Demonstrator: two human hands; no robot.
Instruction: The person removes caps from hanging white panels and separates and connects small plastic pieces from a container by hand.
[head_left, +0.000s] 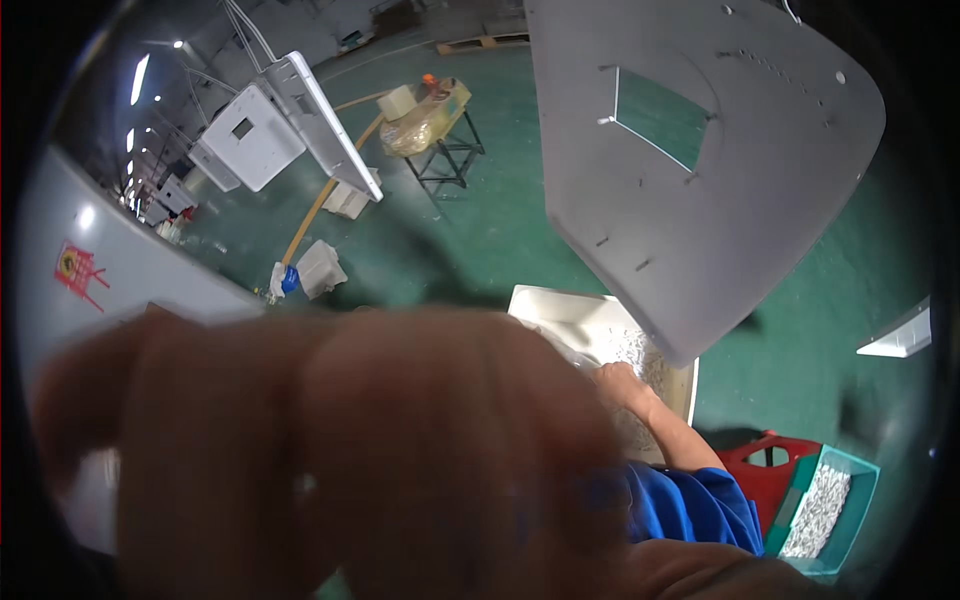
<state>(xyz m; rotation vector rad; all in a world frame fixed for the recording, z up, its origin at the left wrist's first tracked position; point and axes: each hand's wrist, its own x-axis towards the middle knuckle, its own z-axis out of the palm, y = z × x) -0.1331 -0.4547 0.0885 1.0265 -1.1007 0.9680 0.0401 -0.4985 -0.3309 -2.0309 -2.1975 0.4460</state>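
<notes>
The person's left hand looms blurred near the camera, fingers bent, and I can't tell whether it grips anything. Beyond it, the right hand is at the pale bin of small white pieces, fingers curled, its grasp unclear; a grey panel hangs nearby.

Head-worn fisheye looks down, seemingly close behind fingers.
</notes>
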